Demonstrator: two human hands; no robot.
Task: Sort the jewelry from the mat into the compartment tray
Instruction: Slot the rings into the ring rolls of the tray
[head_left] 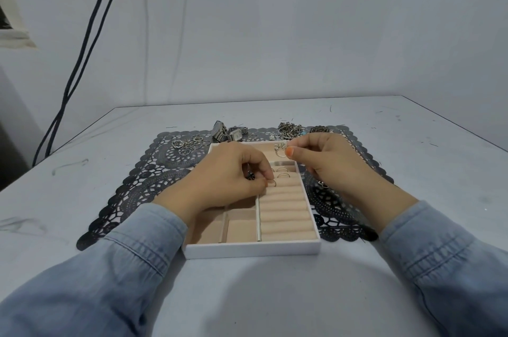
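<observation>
grey table (pixel 357 127), black lace mat (pixel 143 185)

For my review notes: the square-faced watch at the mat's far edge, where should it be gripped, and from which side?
Probably pinch the square-faced watch across its case edges, coming from above: it seems propped on its looped metal band, face tilted toward the camera, with a second watch crowding its left and the tray rim just in front.

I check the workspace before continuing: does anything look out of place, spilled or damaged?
Nothing looks spilled or broken. Only one small metal piece lies alone on the mat, right of the tray, apart from the heaps at the far edge.
</observation>
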